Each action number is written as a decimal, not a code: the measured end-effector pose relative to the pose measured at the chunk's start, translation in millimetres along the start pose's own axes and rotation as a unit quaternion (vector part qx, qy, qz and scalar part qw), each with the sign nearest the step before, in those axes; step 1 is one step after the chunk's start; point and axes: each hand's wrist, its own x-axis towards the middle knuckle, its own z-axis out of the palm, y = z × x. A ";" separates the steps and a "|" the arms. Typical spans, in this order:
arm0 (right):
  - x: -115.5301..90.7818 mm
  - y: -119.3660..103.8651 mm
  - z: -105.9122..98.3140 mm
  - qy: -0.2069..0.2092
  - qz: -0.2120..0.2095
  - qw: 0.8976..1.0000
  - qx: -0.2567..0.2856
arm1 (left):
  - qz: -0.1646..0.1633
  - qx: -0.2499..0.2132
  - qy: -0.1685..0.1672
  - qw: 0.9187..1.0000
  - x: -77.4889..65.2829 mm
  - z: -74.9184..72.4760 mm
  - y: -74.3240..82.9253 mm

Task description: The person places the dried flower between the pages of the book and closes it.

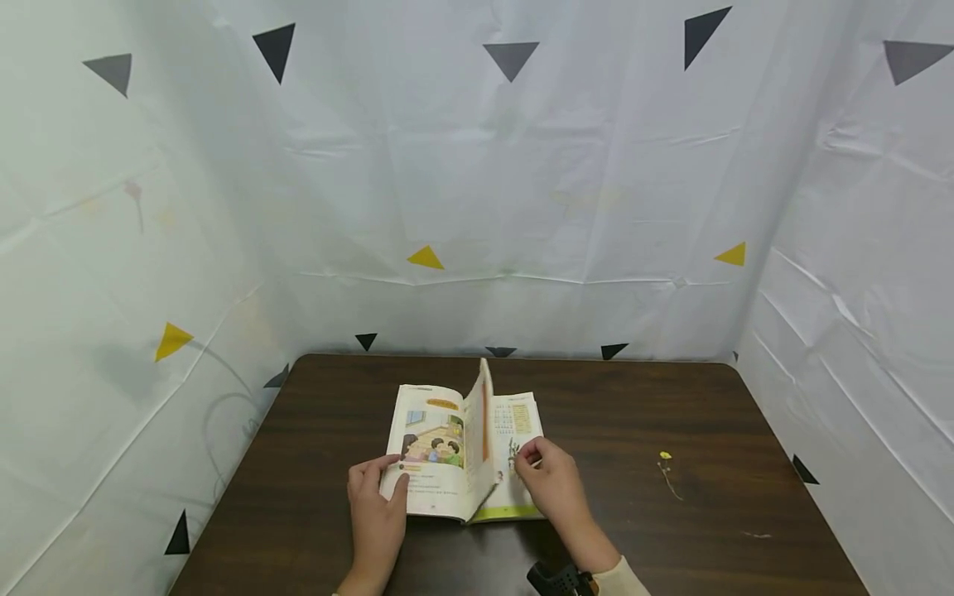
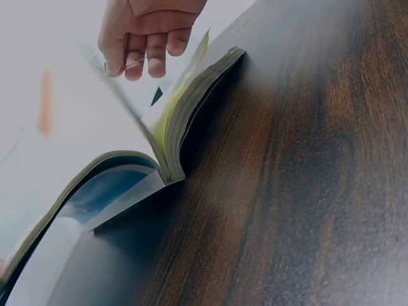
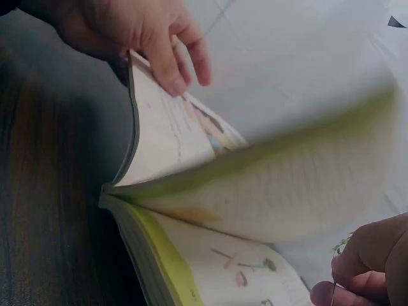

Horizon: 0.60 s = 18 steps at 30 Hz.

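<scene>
The book (image 1: 435, 499) is placed on the table (image 1: 298, 513), spread, with its pages facing up. Its left page is touched by the left hand (image 1: 376, 505), which is laid over the outer edge near the lower corner. The thumb and the fingers of this hand are held apart, moderately wide, and the thumb is put flat on the paper. What is under the palm cannot be told.

By the right hand (image 1: 551, 480), above the right page, a thin sprig (image 3: 341, 246) is pinched between thumb and fingertips, so this grip is narrow. Small green leaves are seen above the fingers, and a bit of stem below them.

Between both hands a raised page (image 1: 479, 439) is seen, blurred in the right wrist view. A yellow flower (image 1: 666, 456) is laid on the table, to the right of the right hand, well apart from it.
</scene>
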 end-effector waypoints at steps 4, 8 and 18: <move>2.3 1.2 -1.6 0.005 0.020 1.000 0.004 | -0.002 -0.010 -0.015 1.000 0.0 -0.4 2.4; 3.2 4.5 -6.9 0.018 0.039 0.999 -0.011 | -0.001 -0.009 -0.017 1.000 -0.2 0.2 2.9; 10.5 2.8 -32.8 0.093 0.059 0.993 -0.030 | 0.023 -0.007 -0.025 0.999 -2.0 -0.3 4.8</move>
